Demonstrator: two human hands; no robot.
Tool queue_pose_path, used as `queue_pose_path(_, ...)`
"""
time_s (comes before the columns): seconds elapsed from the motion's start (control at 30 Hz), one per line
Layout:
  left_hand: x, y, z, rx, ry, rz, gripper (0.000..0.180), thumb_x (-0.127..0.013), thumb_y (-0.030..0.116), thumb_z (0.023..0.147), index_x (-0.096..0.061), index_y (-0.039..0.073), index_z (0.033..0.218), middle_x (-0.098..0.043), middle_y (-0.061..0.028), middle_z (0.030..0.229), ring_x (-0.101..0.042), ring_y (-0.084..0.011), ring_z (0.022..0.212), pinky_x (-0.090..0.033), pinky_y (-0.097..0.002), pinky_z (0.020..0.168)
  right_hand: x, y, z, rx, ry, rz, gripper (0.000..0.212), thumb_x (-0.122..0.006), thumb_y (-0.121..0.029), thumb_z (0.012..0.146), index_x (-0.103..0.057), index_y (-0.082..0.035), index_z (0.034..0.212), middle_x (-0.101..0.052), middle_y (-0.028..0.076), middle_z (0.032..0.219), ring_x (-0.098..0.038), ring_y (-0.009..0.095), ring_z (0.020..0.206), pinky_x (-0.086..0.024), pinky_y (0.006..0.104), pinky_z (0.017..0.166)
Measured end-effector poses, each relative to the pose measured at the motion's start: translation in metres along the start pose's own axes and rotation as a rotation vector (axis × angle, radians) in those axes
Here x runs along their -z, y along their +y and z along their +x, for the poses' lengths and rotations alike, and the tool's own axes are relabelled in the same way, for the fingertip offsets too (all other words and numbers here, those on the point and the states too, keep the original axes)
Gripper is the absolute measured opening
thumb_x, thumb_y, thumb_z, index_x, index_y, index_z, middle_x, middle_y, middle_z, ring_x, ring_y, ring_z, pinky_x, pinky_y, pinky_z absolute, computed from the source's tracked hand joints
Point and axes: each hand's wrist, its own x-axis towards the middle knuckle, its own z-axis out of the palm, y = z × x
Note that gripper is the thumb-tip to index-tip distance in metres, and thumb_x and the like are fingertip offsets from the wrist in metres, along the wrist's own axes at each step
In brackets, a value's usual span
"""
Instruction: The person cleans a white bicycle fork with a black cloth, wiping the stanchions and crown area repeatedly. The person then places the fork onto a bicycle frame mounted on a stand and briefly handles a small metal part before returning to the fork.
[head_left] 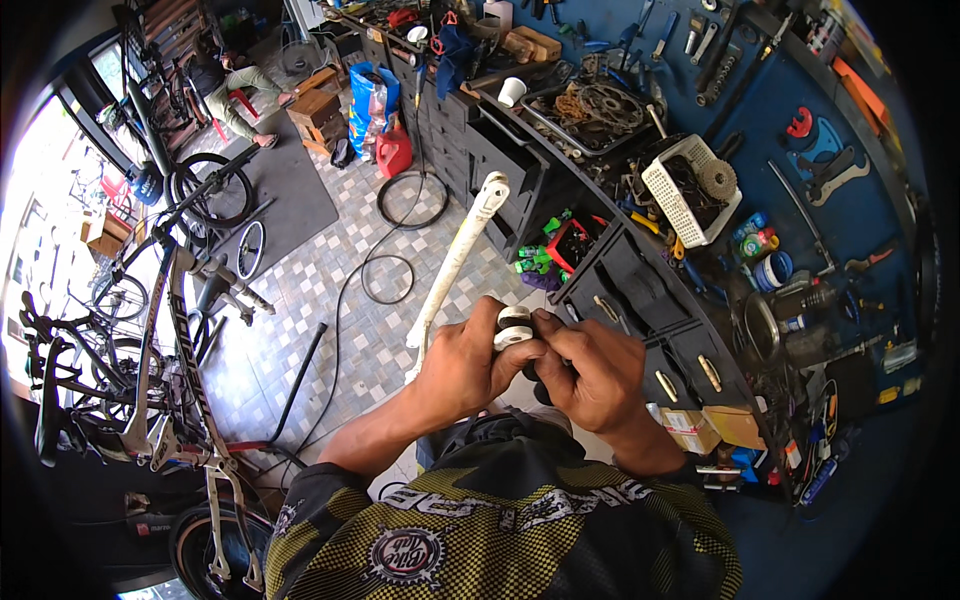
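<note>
One white lugged part is held in front of the torso, grasped in the grip of left hand and right hand. Long white bar is seen just beyond left hand; any joint is hidden. White basket is parked farther right.

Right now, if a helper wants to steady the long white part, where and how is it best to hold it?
Probably around the middle of the long white part, coming from the wearer's left: that stretch is slim, nearly straight and uncovered, which should suit a wrapped grip. Its near end runs down beside the left hand, with the right hand close by.
</note>
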Motion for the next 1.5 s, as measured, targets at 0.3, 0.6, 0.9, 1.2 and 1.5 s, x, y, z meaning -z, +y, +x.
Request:
queue_pose_path(0.3,-0.001,0.005,-0.006,0.137,-0.002,-0.015,0.045,-0.072,0.039,0.099,-0.053,0.000,0.109,-0.069,-0.0179,0.081,-0.072,-0.0439,0.075,-0.056,-0.0449,0.062,-0.011,0.005,-0.002,0.022,0.104,0.020,0.020,-0.078,-0.007,0.084,-0.073,-0.003,0.103,-0.061,0.004,0.069,-0.058,0.020,0.053,-0.047,0.0341,0.048)
queue_pose_path(0.6,-0.003,0.006,-0.007,0.139,0.013,-0.031,0.045,-0.071,0.039,0.100,-0.052,0.000,0.109,-0.070,-0.0191,0.082,-0.072,-0.0447,0.077,-0.056,-0.0452,0.061,-0.012,0.006,-0.007,0.051,0.071,-0.024,0.016,-0.078,-0.008,0.084,-0.071,-0.005,0.098,-0.060,0.004,0.068,-0.057,0.021,0.051,-0.046,0.0350,0.047)
queue_pose_path(0.9,-0.005,0.003,-0.003,0.083,0.021,-0.017,0.046,-0.069,0.038,0.101,-0.048,-0.002,0.113,-0.069,-0.0193,0.072,-0.072,-0.0429,0.066,-0.055,-0.0474,0.053,-0.007,0.002,-0.011,-0.069,-0.030,0.005,0.016,-0.078,-0.008,0.086,-0.071,-0.005,0.099,-0.064,0.006,0.072,-0.061,0.023,0.053,-0.048,0.0366,0.048)
queue_pose_path(1.2,0.001,0.002,0.000,0.065,-0.019,-0.005,0.048,-0.072,0.040,0.099,-0.049,0.000,0.113,-0.068,-0.0180,0.074,-0.073,-0.0411,0.068,-0.056,-0.0454,0.056,-0.008,0.014,-0.006,-0.063,-0.068,0.157,0.022,-0.076,-0.010,0.088,-0.072,-0.005,0.109,-0.066,0.007,0.075,-0.064,0.025,0.056,-0.050,0.0364,0.051)
queue_pose_path(1.5,-0.010,0.009,-0.006,0.204,-0.174,0.057,0.048,-0.078,0.040,0.095,-0.051,0.002,0.109,-0.071,-0.0197,0.078,-0.074,-0.0424,0.073,-0.057,-0.0479,0.060,0.000,0.040,0.025,-0.218,0.252,-0.083,0.011,-0.073,-0.007,0.094,-0.074,-0.003,0.104,-0.074,0.010,0.085,-0.071,0.027,0.068,-0.056,0.0364,0.063)
